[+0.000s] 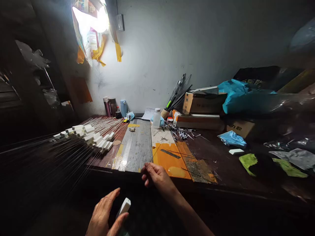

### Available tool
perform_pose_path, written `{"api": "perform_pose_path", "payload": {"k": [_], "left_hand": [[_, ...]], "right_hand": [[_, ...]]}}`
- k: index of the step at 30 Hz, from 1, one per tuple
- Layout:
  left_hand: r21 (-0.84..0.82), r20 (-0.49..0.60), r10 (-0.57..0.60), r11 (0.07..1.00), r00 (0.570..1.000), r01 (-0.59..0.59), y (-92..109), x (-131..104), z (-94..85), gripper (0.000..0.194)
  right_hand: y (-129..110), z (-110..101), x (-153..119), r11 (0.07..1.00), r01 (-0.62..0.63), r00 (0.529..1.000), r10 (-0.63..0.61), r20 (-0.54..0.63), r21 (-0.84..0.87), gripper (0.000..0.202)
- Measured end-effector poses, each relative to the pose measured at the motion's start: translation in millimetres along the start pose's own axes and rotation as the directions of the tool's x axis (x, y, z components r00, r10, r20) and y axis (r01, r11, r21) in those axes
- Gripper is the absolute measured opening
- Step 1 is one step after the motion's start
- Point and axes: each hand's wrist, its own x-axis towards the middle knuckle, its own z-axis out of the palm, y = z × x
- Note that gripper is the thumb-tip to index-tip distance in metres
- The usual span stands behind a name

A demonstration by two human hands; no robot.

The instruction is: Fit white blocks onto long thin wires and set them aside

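At the bottom of the head view, my left hand (102, 213) has a small white foam block (124, 206) between its thumb and fingers. The thumb lies across the near side of the block, and the index finger is raised off it. My right hand (157, 178) is just in front of the table's edge, thumb and fingertips pinched together. Anything in that pinch is too thin or too hidden to name. To the left, several white foam blocks (98, 141) sit in a row with thin pale rods (105, 123) running through them.
A metal ruler (126, 150) and grey board (140, 147) lie on the dark table, beside an orange sheet (163, 160) bearing a short dark strip (170, 153). Behind stand a white bottle (157, 118), black rods (178, 90) and cardboard boxes (204, 103). Green cloths (248, 164) lie right.
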Motion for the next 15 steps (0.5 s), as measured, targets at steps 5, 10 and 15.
{"api": "perform_pose_path", "payload": {"k": [5, 10, 15], "left_hand": [[-0.034, 0.277, -0.096, 0.993, 0.956, 0.110, -8.5, 41.4, 6.0, 0.032], [-0.279, 0.316, -0.232, 0.904, 0.920, 0.324, -17.7, 69.1, 10.8, 0.043], [-0.416, 0.390, -0.348, 0.759, 0.852, 0.501, -24.4, 90.7, 20.0, 0.053]], "right_hand": [[-1.1, 18.0, 35.6, 0.955, 0.088, 0.992, -0.108, -0.057, -0.283, 0.047], [0.3, 29.4, 51.6, 0.823, 0.165, 0.961, -0.258, -0.098, -0.544, 0.026], [8.4, 46.3, 59.8, 0.711, 0.267, 0.935, -0.353, -0.002, -0.651, 0.023]]}}
